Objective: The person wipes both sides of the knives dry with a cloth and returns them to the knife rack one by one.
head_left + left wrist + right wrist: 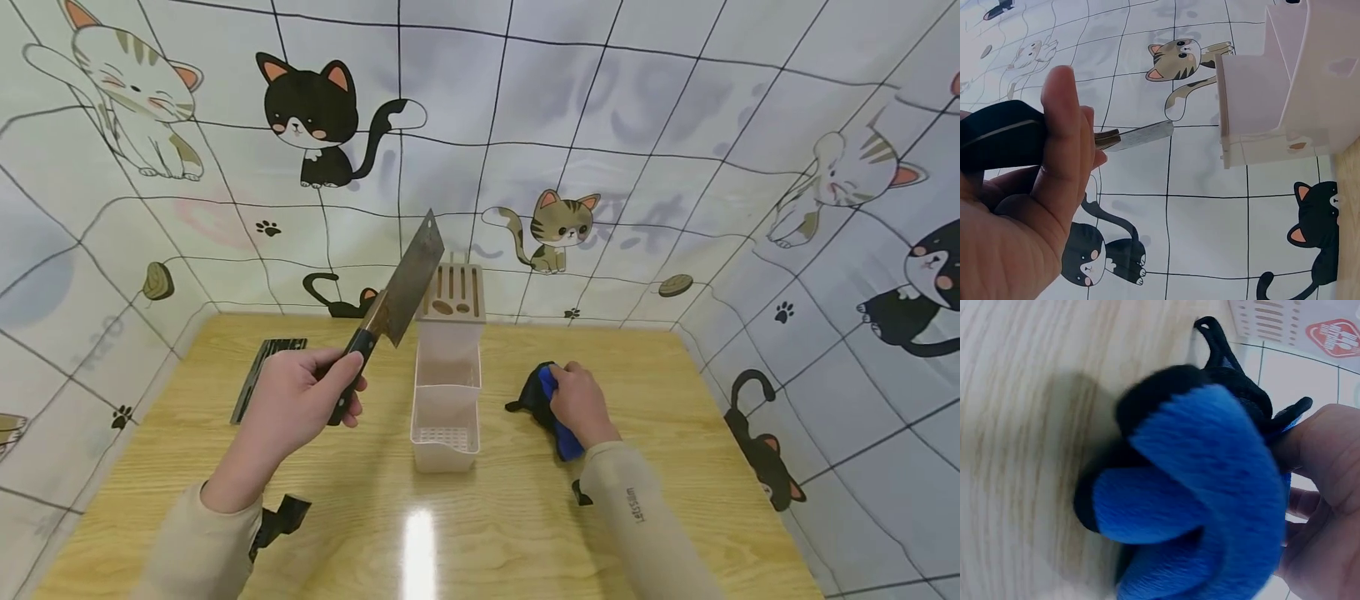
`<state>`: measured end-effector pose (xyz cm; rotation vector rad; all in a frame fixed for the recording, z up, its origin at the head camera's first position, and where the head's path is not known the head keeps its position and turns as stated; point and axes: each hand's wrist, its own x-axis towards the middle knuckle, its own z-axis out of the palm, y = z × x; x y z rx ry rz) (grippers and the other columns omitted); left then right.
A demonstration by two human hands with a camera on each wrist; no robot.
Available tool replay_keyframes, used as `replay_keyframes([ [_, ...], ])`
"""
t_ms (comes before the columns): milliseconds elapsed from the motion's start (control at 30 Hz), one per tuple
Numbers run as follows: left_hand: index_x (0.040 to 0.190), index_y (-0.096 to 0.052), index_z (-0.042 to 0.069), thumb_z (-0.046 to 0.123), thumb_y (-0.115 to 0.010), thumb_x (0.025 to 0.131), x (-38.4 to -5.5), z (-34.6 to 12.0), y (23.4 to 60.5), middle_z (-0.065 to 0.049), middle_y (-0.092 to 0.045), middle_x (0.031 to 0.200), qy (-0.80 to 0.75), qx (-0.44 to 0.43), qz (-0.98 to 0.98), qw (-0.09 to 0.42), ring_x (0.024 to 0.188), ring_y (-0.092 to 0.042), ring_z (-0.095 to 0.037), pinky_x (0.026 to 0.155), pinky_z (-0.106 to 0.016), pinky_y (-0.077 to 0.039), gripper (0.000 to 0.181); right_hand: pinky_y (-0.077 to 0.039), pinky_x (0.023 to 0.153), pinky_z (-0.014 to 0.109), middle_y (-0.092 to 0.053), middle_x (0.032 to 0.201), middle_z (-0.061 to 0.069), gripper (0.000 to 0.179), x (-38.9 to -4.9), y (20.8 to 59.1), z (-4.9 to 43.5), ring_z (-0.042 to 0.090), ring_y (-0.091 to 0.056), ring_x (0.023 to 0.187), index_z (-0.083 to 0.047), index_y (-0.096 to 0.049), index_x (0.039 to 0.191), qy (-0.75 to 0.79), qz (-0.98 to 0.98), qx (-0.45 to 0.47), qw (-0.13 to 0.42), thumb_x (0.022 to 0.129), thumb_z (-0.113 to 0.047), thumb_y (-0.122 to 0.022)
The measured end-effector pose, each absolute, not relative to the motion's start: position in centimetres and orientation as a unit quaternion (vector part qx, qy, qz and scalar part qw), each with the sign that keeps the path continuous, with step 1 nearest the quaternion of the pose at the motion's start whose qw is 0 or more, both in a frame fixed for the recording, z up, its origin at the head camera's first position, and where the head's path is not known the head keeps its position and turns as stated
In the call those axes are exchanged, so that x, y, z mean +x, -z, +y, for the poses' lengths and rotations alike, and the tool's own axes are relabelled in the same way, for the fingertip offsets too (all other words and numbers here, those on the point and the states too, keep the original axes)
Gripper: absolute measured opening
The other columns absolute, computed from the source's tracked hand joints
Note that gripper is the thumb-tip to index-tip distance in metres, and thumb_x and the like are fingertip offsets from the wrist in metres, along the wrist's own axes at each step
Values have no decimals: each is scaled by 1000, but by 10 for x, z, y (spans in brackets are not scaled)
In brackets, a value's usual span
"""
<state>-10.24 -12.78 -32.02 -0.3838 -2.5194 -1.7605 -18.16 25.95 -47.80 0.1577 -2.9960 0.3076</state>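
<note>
My left hand (296, 396) grips the black handle of a cleaver-like kitchen knife (412, 279), its blade raised and tilted up to the right, in front of the holder. In the left wrist view the fingers wrap the dark handle and the blade is seen nearly edge-on. Over the table on the right, my right hand (581, 400) pinches a crumpled blue cloth (1210, 487) with black edging; its folds hang below the fingers. Between the hands stands a pale plastic knife holder (447, 408) with a slotted brown top and open compartments.
A dark striped flat thing (258, 375) lies at the table's back left. The wooden table (510, 533) meets a cat-patterned tiled sheet (465, 150) behind and at both sides. Black straps hang near both cuffs.
</note>
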Motion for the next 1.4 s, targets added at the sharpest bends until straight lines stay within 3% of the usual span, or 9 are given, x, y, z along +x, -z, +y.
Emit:
replay_keyframes([
  [267,84,-73,0,21,-60,105,-105,-128,310,-7,-69,67,524,-130,-841,19,53,-68,-18,56,-32,-58,32,-54,92,58,-62,125,29,44,-182,480,256,48,-61,110,1,-64,137,-114,-993,32,17,94,1,-57],
  [467,77,-71,6,23,-59,105,-107,-127,303,-3,-68,63,485,-125,-865,21,53,-68,-17,48,-28,-47,35,-50,95,64,-60,132,29,40,-181,463,238,51,-58,117,1,-64,136,-122,-991,59,5,97,-6,-61],
  [567,73,-70,9,24,-58,104,-106,-126,298,1,-67,59,464,-121,-878,17,54,-68,-16,48,-28,-45,37,-49,100,61,-59,135,27,39,-178,448,224,47,-58,121,0,-63,139,-163,-983,78,-8,102,-12,-60],
  [733,69,-68,11,23,-55,103,-107,-125,287,3,-68,58,434,-121,-893,13,56,-69,-14,49,-29,-45,39,-55,92,49,-62,135,21,40,-175,427,203,35,-67,112,-1,-62,141,-246,-961,123,-45,106,-21,-58],
  [933,69,-67,9,20,-52,103,-112,-125,273,3,-67,59,407,-140,-903,-9,56,-69,-14,53,-30,-50,39,-53,97,48,-67,132,17,48,-175,415,183,33,-66,116,0,-55,147,-330,-931,128,-94,108,-28,-56],
  [1133,70,-64,6,17,-51,104,-116,-125,262,0,-66,59,387,-155,-908,-33,54,-69,-15,58,-31,-56,39,-58,86,43,-66,133,16,50,-178,421,168,31,-71,104,-2,-49,152,-381,-912,103,-115,109,-28,-52],
  [1200,72,-63,4,15,-50,105,-118,-125,258,-2,-65,61,383,-160,-909,-39,54,-69,-14,57,-30,-57,37,-58,82,40,-69,125,14,42,-180,424,164,28,-71,99,-4,-57,145,-378,-915,102,-99,110,-27,-50],
  [1300,72,-61,3,13,-48,103,-121,-124,251,-4,-65,62,371,-163,-913,-47,53,-69,-14,56,-30,-57,36,-54,69,35,-69,96,7,28,-182,428,158,19,-65,79,-6,-68,117,-369,-922,100,-67,110,-25,-49],
  [1400,68,-59,4,13,-48,102,-125,-125,245,-3,-65,59,348,-161,-922,-48,51,-68,-14,55,-30,-55,36,-41,55,31,-52,68,2,33,-183,433,153,15,-47,58,-6,-59,85,-355,-928,103,-45,111,-23,-47],
])
